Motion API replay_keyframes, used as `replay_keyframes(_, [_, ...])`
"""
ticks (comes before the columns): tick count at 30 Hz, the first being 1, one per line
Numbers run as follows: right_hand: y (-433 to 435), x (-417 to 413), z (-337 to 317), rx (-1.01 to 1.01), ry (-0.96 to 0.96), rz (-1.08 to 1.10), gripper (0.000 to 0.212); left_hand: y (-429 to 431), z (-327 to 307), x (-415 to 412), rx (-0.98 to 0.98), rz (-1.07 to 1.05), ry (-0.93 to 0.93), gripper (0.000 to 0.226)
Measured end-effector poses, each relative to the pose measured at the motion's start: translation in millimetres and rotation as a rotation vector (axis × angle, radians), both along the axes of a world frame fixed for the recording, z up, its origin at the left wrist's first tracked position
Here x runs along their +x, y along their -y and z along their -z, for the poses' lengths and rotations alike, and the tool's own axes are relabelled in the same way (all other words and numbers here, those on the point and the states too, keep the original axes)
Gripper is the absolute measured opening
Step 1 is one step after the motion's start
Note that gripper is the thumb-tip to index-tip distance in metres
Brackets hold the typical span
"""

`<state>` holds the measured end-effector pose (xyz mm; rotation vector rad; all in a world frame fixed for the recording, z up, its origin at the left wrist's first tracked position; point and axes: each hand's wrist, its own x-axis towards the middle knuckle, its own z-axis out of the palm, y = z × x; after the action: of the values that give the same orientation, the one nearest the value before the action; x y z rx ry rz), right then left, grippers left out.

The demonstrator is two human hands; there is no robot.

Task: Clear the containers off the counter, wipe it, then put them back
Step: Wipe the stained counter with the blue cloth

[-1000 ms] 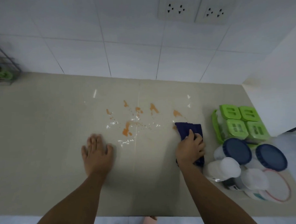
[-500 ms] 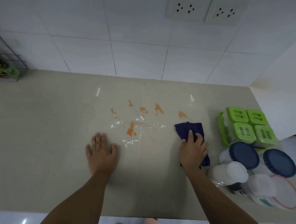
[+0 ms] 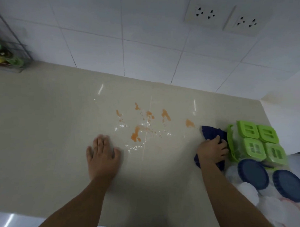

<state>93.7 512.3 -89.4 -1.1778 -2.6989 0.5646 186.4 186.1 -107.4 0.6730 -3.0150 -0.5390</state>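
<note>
In the head view we record the left hand (image 3: 103, 155) flat on the table (image 3: 44, 134), fingers straight, near orange stains (image 3: 135, 134), and the right hand (image 3: 211, 150) gripping a dark blue cloth (image 3: 212, 131) with curled fingers, just beside the green-lidded containers (image 3: 259, 140) grouped at the table's right end.

No readable text, brand or number anywhere: not on green-lidded containers (image 3: 259, 143), blue lids (image 3: 253, 174) or wall sockets (image 3: 205, 14).

One head-worn camera looks steeply down, close over the bench (image 3: 44, 134), facing the tiled wall (image 3: 143, 45) beyond both hands.
</note>
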Motion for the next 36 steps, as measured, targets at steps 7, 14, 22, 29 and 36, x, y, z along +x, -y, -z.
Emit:
replay_keyframes(7, [45, -61, -16, -0.064, 0.126, -0.251, 0.053, 0, -2, 0, 0.031, 0.001, -0.007, 0.073])
replay_keyframes(14, [117, -21, -5, 0.098, 0.053, -0.663, 0.050, 2, 1, 0, 0.003, 0.000, -0.004, 0.076])
replay_keyframes(22, [88, 48, 10, 0.253, -0.064, -0.894, 0.045, 2, 1, 0, 0.001, -0.009, -0.007, 0.080])
replay_keyframes(29, [75, 80, 13, 0.287, -0.082, -0.837, 0.050, 2, 1, 1, -0.006, -0.014, -0.023, 0.080])
replay_keyframes(36, [55, 77, 20, 0.229, -0.116, -0.585, 0.045, 2, 1, 0, 0.005, -0.014, -0.033, 0.079])
